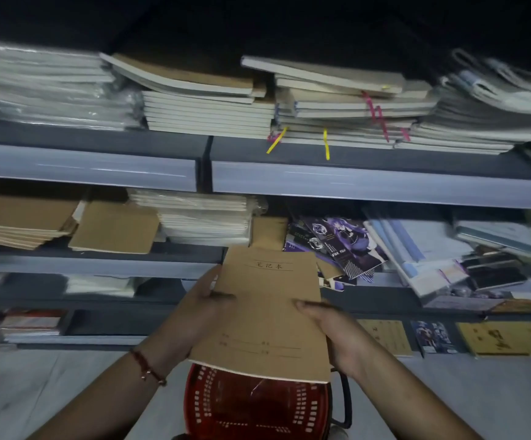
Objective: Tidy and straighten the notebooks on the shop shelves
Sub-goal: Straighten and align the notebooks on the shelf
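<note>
We hold the brown notebook (265,308) with both hands, left hand (194,308) and right hand (330,325) gripping opposite edges. Keeping it level, we square it onto the brown stack (270,230) at twelve o'clock.

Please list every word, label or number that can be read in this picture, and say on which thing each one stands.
"笔记本": printed at the top of the brown notebook held by the left hand and right hand.
"FOR YOU": on the purple notebook on the middle shelf.
Form lines low on the brown notebook: too small to read.
Yellow covers on the lower shelf: print too blurred to read.
</note>
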`<move>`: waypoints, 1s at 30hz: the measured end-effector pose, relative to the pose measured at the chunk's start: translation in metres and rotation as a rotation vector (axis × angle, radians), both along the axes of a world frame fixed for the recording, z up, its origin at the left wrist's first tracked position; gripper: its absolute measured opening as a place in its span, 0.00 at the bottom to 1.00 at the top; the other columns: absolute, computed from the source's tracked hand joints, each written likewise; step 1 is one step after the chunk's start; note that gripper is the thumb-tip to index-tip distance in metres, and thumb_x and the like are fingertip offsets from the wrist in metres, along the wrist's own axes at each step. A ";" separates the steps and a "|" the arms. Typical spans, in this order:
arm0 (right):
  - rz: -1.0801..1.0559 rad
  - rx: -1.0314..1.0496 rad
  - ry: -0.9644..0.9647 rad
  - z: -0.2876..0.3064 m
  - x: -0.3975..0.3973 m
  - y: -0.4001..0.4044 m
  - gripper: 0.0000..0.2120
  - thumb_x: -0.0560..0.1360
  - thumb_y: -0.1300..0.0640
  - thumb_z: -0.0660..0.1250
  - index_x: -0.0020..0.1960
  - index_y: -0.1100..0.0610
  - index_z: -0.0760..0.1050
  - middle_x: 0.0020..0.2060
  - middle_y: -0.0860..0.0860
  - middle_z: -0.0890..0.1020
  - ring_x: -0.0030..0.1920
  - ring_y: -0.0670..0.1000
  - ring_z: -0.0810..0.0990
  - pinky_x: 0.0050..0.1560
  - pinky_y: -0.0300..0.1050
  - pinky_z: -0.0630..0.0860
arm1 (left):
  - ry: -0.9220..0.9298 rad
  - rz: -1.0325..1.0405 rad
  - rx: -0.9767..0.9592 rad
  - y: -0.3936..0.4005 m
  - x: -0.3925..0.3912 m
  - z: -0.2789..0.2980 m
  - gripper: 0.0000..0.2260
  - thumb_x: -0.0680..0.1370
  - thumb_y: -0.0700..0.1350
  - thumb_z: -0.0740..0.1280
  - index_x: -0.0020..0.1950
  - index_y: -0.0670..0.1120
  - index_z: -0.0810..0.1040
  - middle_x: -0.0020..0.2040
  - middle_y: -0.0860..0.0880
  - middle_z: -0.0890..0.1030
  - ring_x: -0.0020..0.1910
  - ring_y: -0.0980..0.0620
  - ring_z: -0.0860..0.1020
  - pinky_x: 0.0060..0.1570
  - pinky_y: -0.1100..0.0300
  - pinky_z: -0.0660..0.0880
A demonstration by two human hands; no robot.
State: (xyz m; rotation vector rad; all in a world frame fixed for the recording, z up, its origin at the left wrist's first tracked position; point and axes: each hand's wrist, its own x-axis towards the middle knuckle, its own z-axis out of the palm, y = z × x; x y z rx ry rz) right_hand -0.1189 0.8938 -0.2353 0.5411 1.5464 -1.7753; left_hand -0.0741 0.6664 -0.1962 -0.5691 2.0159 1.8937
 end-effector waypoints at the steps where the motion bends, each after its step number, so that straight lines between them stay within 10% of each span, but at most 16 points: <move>1: 0.009 0.010 0.014 0.001 0.005 -0.007 0.13 0.78 0.58 0.68 0.61 0.59 0.80 0.51 0.57 0.86 0.54 0.58 0.85 0.52 0.51 0.81 | 0.017 -0.007 -0.030 -0.008 0.005 -0.002 0.19 0.80 0.38 0.64 0.57 0.64 0.77 0.47 0.56 0.86 0.44 0.56 0.85 0.38 0.61 0.80; 12: 0.151 -0.021 0.169 0.012 0.050 -0.054 0.15 0.75 0.70 0.65 0.60 0.62 0.79 0.52 0.61 0.85 0.48 0.57 0.84 0.49 0.49 0.79 | 0.143 0.280 -0.146 -0.047 0.078 -0.011 0.25 0.80 0.41 0.66 0.73 0.62 0.68 0.63 0.62 0.76 0.62 0.55 0.76 0.53 0.59 0.74; 20: 0.307 -0.018 0.273 0.018 0.090 -0.114 0.15 0.78 0.66 0.65 0.60 0.51 0.78 0.50 0.51 0.87 0.52 0.56 0.85 0.57 0.53 0.80 | 0.161 0.555 -0.264 -0.078 0.147 0.004 0.29 0.81 0.39 0.64 0.78 0.58 0.60 0.56 0.68 0.73 0.53 0.64 0.75 0.44 0.63 0.72; 30: 0.432 0.005 0.375 0.035 0.121 -0.221 0.12 0.79 0.60 0.68 0.58 0.45 0.79 0.46 0.45 0.87 0.50 0.52 0.85 0.54 0.52 0.81 | 0.166 0.706 -0.062 -0.160 0.211 0.016 0.24 0.72 0.40 0.67 0.49 0.74 0.78 0.50 0.49 0.86 0.49 0.41 0.84 0.49 0.40 0.81</move>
